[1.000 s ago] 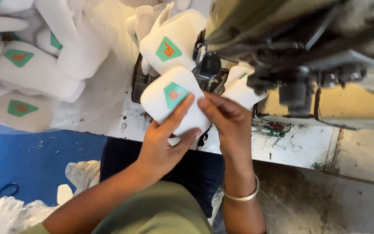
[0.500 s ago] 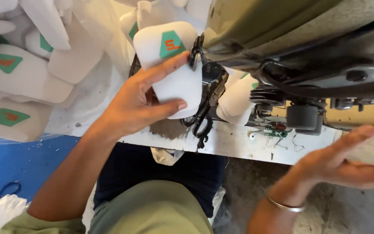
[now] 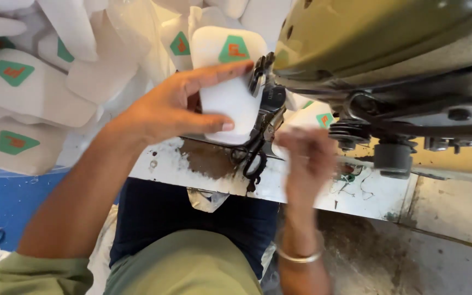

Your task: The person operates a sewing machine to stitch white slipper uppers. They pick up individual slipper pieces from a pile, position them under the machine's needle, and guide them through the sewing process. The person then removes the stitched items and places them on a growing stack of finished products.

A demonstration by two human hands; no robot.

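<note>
head view: left hand (image 3: 165, 109) fingers pinching white pad (image 3: 228, 82) beside sewing machine (image 3: 389, 60); blurred right hand (image 3: 307, 161) seemingly curled.

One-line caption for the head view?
Left hand holds a white pad at the sewing machine; right hand blurred.

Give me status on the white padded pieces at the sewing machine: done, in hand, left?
Done: cannot tell which pieces in the white pile behind the table are finished. In hand: the left hand holds one white piece with a green patch against the sewing machine; the right hand is blurred, holding nothing visible. Left: stitching this piece, apparently.
</note>
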